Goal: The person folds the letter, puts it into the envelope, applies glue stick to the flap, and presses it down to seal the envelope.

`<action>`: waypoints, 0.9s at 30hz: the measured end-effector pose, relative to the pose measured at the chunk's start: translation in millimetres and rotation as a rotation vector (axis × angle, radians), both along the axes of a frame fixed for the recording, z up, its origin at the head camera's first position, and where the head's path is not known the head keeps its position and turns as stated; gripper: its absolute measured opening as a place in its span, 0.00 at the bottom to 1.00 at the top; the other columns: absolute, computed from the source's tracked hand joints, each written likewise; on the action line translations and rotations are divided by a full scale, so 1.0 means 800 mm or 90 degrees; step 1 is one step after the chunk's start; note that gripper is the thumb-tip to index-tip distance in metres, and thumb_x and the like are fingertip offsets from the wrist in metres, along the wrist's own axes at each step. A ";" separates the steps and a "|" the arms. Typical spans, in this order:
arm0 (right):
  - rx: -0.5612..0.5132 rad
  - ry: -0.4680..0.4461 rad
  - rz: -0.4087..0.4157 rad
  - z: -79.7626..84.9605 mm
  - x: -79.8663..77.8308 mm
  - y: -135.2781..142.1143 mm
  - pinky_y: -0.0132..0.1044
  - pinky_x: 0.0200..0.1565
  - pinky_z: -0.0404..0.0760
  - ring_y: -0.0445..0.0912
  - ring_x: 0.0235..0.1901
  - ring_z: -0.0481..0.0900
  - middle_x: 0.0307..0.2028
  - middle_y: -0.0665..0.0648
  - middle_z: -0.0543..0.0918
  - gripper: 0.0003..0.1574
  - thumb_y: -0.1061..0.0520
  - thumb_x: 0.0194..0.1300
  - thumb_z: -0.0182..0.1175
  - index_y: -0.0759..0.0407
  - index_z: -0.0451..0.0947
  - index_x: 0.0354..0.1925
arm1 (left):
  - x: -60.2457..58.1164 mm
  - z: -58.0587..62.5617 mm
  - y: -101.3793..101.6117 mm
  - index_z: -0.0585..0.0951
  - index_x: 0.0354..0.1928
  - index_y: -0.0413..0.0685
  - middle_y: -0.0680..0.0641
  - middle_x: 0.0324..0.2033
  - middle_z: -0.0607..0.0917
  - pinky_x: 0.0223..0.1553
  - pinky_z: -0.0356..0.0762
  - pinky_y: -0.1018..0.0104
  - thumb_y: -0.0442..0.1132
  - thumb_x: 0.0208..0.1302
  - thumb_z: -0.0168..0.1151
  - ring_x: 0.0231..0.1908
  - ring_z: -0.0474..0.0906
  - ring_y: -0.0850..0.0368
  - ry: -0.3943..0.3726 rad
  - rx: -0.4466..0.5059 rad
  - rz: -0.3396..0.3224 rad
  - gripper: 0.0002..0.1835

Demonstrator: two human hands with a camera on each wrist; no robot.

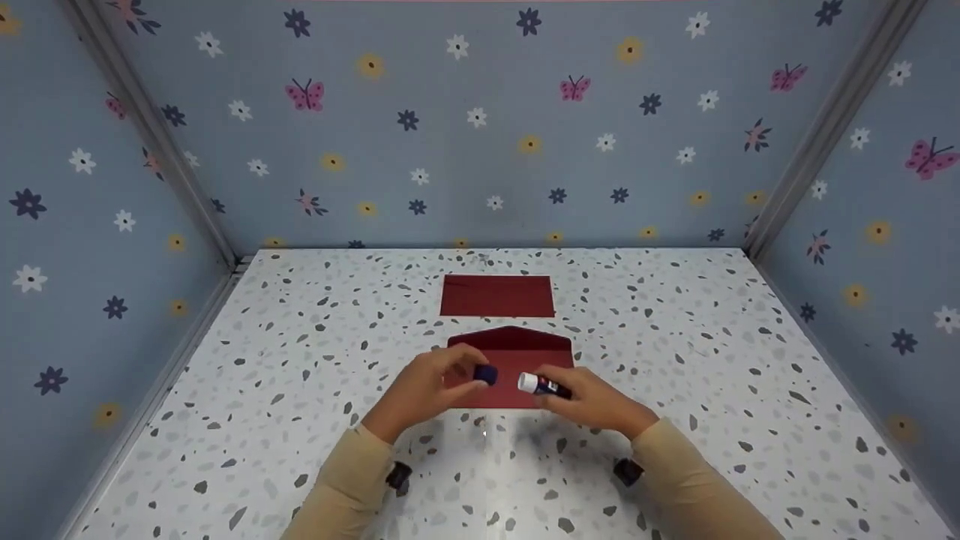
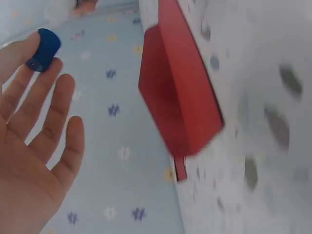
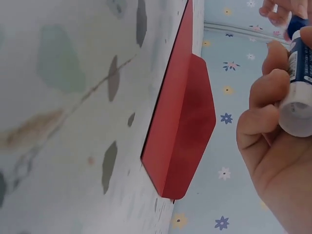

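Between thumb and fingertips, my left hand (image 1: 426, 386) pinches a dark blue cap (image 1: 486, 373); the left wrist view shows the cap (image 2: 45, 49) with the other fingers spread. My right hand (image 1: 592, 397) grips a glue stick (image 1: 546, 385), its white end pointing left toward the cap. In the right wrist view its fingers curl round the labelled glue stick (image 3: 302, 68). Cap and glue stick are apart in the head view. Below both hands lies a red envelope (image 1: 510, 375) with its flap raised on the far side, partly hidden by the hands.
A second red envelope (image 1: 497, 296), flat and rectangular, lies farther back on the speckled white table (image 1: 337, 315). Blue flower-patterned panels (image 1: 480, 150) enclose the table at the back and both sides. Each wrist carries a small black device.
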State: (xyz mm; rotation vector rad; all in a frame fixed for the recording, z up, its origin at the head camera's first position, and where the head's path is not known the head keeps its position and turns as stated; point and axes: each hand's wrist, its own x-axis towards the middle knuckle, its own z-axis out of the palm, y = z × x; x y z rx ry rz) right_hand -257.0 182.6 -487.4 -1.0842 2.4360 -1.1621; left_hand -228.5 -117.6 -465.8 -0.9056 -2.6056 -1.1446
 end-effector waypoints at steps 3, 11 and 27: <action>0.002 0.005 -0.019 0.000 -0.001 0.005 0.36 0.27 0.78 0.40 0.25 0.74 0.29 0.46 0.78 0.08 0.53 0.74 0.56 0.50 0.74 0.50 | 0.000 0.001 -0.025 0.83 0.51 0.58 0.59 0.41 0.84 0.40 0.79 0.63 0.46 0.64 0.71 0.40 0.79 0.60 0.001 -0.067 0.080 0.15; -0.004 -0.022 -0.077 -0.001 -0.003 0.012 0.38 0.32 0.77 0.43 0.29 0.75 0.35 0.53 0.80 0.13 0.51 0.75 0.56 0.49 0.70 0.55 | -0.012 -0.015 -0.083 0.87 0.46 0.51 0.52 0.38 0.86 0.38 0.80 0.56 0.40 0.58 0.76 0.39 0.81 0.54 0.059 -0.244 0.228 0.14; -0.037 -0.010 -0.069 -0.004 -0.008 0.012 0.40 0.37 0.79 0.46 0.37 0.76 0.39 0.47 0.79 0.17 0.45 0.73 0.60 0.45 0.74 0.55 | -0.024 -0.041 -0.127 0.87 0.46 0.47 0.42 0.41 0.87 0.39 0.80 0.43 0.34 0.56 0.76 0.41 0.84 0.40 -0.007 -0.333 0.313 0.15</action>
